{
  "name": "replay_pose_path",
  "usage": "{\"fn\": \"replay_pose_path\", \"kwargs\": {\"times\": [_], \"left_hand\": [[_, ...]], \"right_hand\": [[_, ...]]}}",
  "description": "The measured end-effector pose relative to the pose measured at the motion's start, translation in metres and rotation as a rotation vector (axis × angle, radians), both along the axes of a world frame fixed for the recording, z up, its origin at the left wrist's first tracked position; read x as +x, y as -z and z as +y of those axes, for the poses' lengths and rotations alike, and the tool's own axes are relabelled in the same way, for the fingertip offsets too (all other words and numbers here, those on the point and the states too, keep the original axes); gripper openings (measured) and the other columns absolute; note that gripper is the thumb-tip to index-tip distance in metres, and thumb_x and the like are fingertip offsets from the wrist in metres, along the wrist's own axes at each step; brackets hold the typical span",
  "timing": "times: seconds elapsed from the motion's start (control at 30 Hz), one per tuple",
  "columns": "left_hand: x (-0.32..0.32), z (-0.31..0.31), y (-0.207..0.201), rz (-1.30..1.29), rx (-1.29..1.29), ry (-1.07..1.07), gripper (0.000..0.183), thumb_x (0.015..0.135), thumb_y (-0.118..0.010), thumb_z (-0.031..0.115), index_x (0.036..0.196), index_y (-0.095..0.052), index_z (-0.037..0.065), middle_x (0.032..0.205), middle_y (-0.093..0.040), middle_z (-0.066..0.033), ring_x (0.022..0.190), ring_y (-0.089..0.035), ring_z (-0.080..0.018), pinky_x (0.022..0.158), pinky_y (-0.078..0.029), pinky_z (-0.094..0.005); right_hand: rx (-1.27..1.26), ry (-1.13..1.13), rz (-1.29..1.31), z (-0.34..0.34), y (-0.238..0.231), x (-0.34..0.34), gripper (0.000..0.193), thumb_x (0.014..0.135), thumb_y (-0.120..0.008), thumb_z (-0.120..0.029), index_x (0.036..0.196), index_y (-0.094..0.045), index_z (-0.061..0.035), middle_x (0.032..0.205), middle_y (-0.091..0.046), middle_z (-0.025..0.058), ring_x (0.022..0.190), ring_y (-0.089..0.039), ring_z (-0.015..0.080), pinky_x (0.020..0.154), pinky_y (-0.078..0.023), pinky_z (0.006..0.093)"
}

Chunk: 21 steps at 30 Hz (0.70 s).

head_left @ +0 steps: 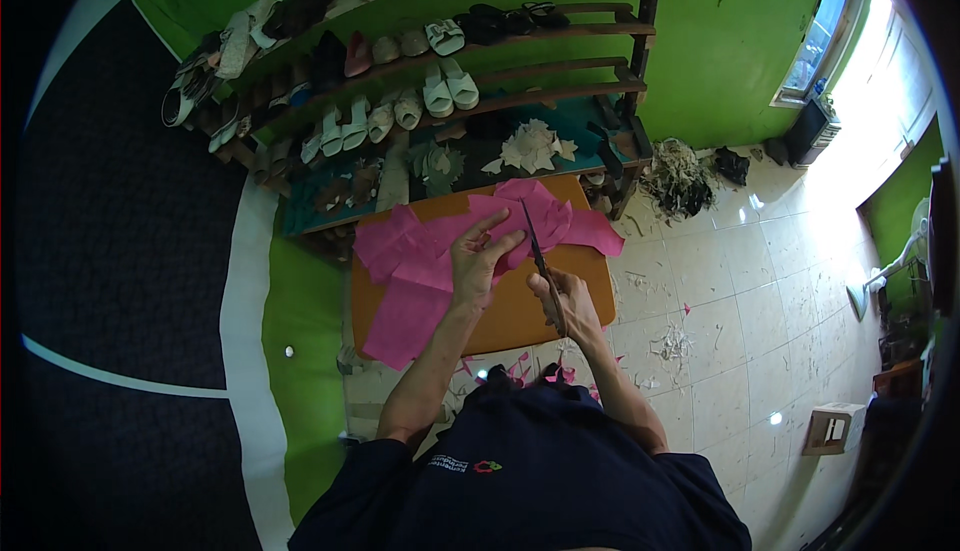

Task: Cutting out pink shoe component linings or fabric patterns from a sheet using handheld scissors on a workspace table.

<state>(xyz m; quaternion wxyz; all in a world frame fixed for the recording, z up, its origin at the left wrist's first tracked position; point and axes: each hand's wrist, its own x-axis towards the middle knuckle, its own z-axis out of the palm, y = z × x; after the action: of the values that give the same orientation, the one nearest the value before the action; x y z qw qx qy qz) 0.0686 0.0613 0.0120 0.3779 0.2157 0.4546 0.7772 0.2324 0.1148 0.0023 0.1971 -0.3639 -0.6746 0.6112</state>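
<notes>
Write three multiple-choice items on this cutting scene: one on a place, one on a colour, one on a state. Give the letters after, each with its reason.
1. Where does the pink sheet lie?
A. on the orange board
B. on the shoe rack
C. on the window sill

2. What colour is the wall behind the shoe rack?
A. white
B. green
C. blue

3. What is the right hand doing?
A. resting empty on the floor
B. holding a shoe
C. gripping scissors whose blades meet the pink sheet

Answers:
1 A, the sheet spreads over the orange board under the left hand.
2 B, bright green shows around the shelves.
3 C, the dark blades run up from that hand into the sheet.
</notes>
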Motion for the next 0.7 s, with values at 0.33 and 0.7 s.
{"fn": "replay_pose_path", "kwargs": {"times": [0.33, 0.7], "left_hand": [[0.004, -0.003, -0.005, 0.024, -0.005, 0.024, 0.043, 0.083, -0.072, -0.009, 0.124, -0.064, -0.001, 0.099, -0.072, -0.0109, 0.085, -0.071, -0.0148, 0.077, -0.060, -0.0237], [-0.017, -0.005, -0.002, 0.085, 0.031, 0.129, 0.048, 0.083, -0.068, -0.011, 0.130, -0.059, -0.003, 0.106, -0.071, -0.0168, 0.091, -0.073, -0.0209, 0.085, -0.061, -0.0286]], "right_hand": [[-0.039, -0.004, 0.028, 0.001, -0.001, 0.003, 0.064, 0.084, -0.066, -0.068, 0.076, -0.053, -0.0056, 0.055, -0.042, -0.0027, 0.045, -0.045, 0.0080, 0.042, -0.039, 0.0275], [0.007, 0.008, -0.073, 0.002, -0.009, 0.007, 0.073, 0.077, -0.073, -0.068, 0.068, -0.057, 0.0026, 0.056, -0.045, 0.0028, 0.055, -0.044, 0.0143, 0.053, -0.037, 0.0358]]}}
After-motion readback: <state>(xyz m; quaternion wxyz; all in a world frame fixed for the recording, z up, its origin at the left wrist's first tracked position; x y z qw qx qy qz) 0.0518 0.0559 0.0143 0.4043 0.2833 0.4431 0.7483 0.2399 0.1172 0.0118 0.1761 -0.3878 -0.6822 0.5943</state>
